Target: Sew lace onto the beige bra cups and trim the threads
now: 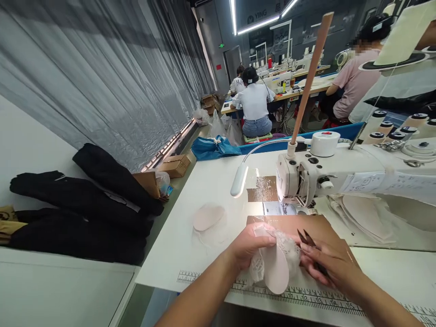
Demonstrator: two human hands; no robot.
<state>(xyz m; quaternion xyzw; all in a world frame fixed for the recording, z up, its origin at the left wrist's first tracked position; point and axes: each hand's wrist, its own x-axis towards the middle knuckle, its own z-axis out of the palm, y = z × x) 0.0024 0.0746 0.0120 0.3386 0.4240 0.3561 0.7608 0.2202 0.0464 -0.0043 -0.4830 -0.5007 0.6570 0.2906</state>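
My left hand (250, 245) pinches a pale lace piece (293, 254) with a smooth oval pad (276, 270) hanging from it, over the table's front edge. To its right, my right hand (323, 263) is closed around small dark thread snips (308, 240), whose blades point up and left, apart from each other. Its fingertips touch the lace's right side. Behind both hands stands the white sewing machine (306, 175), its lit needle area just beyond a brown plate (289, 222). Another pale oval pad (208, 218) with sheer fabric lies on the table at the left.
A lamp (239, 180) bends over the white table (173, 236). Stacked pale pieces (366, 215) lie under the machine arm, with thread cones (376, 120) behind. Dark clothes (85, 209) and a cardboard box (175, 165) are left. People sit at machines farther back.
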